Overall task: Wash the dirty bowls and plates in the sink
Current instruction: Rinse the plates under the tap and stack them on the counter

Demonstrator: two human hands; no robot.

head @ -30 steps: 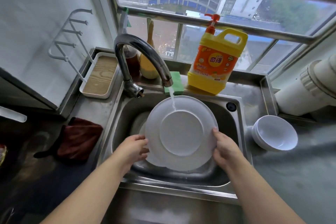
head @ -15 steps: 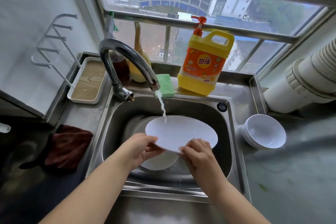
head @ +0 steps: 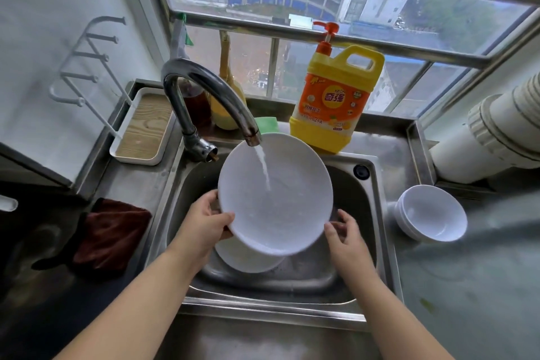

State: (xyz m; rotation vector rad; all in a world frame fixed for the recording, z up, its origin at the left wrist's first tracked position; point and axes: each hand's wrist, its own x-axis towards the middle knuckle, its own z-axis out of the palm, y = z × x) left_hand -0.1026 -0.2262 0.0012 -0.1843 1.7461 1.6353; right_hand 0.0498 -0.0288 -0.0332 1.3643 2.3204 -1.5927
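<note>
A white plate point(head: 274, 199) is tilted up over the steel sink point(head: 377, 213), its face toward me, with water from the curved tap point(head: 204, 90) running onto it. My left hand point(head: 204, 222) grips the plate's lower left rim, thumb on the front. My right hand point(head: 343, 231) is at the lower right rim with loosely spread fingers; I cannot tell whether it touches the plate. Another white plate point(head: 245, 257) lies in the sink below.
Stacked white bowls point(head: 432, 213) stand on the counter right of the sink. A yellow detergent jug point(head: 333, 102) and a green sponge point(head: 266, 123) sit behind it. A dark red cloth point(head: 114, 231) lies left, a white tray point(head: 143, 126) at back left.
The plate has turned from nearly flat to tilted up with its face toward me. My right hand let go of the near rim and moved to the lower right edge.
</note>
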